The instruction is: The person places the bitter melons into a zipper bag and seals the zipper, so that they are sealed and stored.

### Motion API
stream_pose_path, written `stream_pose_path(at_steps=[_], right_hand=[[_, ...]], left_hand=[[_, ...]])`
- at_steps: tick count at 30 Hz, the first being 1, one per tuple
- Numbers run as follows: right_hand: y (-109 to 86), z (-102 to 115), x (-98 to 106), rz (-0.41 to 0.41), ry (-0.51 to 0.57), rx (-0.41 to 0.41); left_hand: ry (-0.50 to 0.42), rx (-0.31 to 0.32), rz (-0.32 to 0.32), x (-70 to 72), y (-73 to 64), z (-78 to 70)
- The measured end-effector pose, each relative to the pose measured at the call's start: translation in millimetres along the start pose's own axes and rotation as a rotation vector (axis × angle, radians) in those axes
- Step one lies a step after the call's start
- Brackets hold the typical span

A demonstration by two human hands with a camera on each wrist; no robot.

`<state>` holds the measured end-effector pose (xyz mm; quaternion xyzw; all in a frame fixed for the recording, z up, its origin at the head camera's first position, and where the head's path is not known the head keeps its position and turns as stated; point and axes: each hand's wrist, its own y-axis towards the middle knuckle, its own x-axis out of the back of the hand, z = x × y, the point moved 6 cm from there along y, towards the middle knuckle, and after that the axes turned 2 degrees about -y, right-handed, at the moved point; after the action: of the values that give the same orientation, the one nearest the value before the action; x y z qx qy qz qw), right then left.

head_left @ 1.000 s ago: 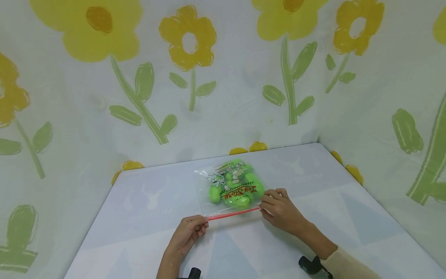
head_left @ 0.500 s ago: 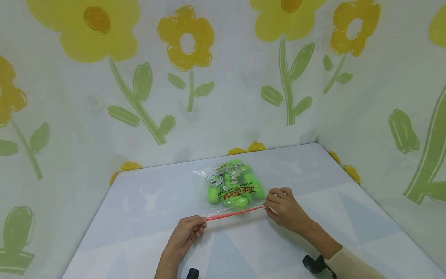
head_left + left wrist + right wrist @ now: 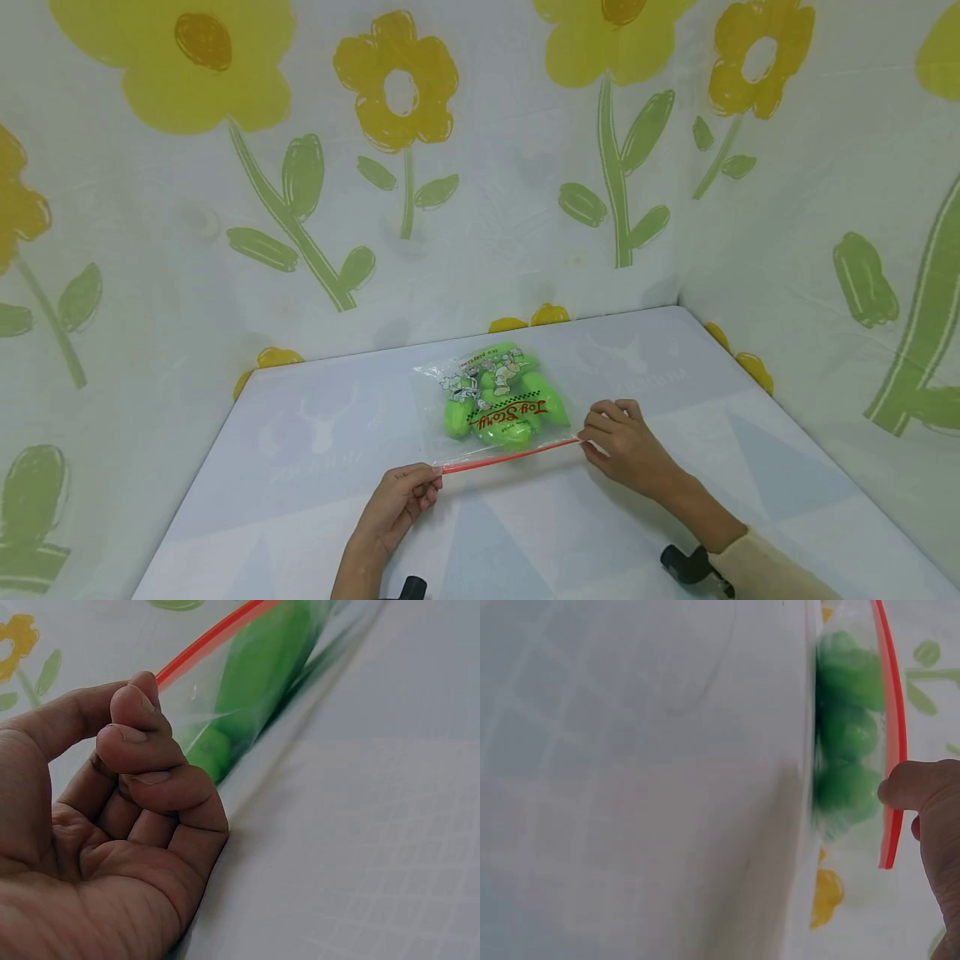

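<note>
A clear zip bag (image 3: 432, 421) printed with cartoon figures and "Toy Story" lettering lies in the middle of the table. Inside it are several bright green rounded things (image 3: 546, 400); their kind is unclear through the plastic. A red zip strip (image 3: 510, 457) edges the near side of the bag. My left hand (image 3: 393, 508) pinches the left end of this strip between thumb and fingers. Towards the other end, my right hand (image 3: 630, 454) pinches the strip. In the right wrist view, the strip's end (image 3: 887, 855) sticks out past the thumb (image 3: 907, 786).
The pale table (image 3: 315, 492) has faint triangle and deer-head prints. White cloth walls (image 3: 480, 225) with yellow flowers rise behind it and at both sides. Black wrist-camera mounts (image 3: 684, 567) sit near both wrists.
My right hand has slid rightward along the red strip, leaving a longer stretch of it visible. The left hand keeps its pinch at the left end, and the bag has hardly moved.
</note>
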<state>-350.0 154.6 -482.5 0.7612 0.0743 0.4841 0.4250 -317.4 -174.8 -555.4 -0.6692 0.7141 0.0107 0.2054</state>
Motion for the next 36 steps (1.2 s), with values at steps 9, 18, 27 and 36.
stream_pose_path(at_steps=[9, 18, 27, 36], right_hand=[[-7.7, -9, 3, 0.009, -0.011, -0.018], [-11.6, -14, 8, 0.02, -0.012, -0.037], [-14.2, -17, 13, 0.013, -0.003, -0.013], [-13.3, -9, 14, 0.021, 0.028, -0.023]], left_hand=[[-0.002, -0.002, -0.003, -0.4, 1.0, 1.2], [0.013, 0.001, -0.009, 0.9, 0.8, 0.1], [0.013, 0.003, -0.012, -0.8, 0.3, 3.3], [0.105, -0.007, 0.024, 3.3, -5.8, -4.4]])
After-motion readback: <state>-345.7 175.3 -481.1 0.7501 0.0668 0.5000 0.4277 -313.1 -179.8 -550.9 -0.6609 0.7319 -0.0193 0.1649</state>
